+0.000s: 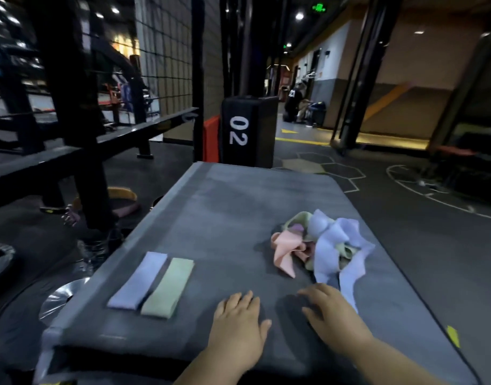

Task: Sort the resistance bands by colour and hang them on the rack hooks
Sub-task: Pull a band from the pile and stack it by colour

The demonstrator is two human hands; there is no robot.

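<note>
1. Left hand [238,320]: palm down on the surface [238,207], bottom centre of frame, fingers straight and close together, holding nothing.
2. Right hand [333,315]: just right of it, fingers loosely bent and a little spread, also empty. Its outer edge lies beside the tail [347,284] of a lilac strip; you cannot tell whether they touch.
3. Sorted so far: lilac band [138,280] and green band [168,287], flat and side by side, lower left of the surface.
4. Unsorted: pile [319,243], right of centre, with lilac, green, pink and a bit of purple knotted together.
5. Step in hand, by my reading: pull the next band from the pile.
6. Start with what lies loosest. The pink band [287,248] sits on the pile's left edge and looks least trapped; the tail is nearest your right hand but runs under the heap.
7. Pinch one band only. Press the pile down with your left hand while the right draws slowly, or the whole knot will likely drag along.
8. Lay each band flat next to its colour; give pink a new spot to the right of green.
9. Black frame [80,134], upper left; no hooks made out from here.
</note>
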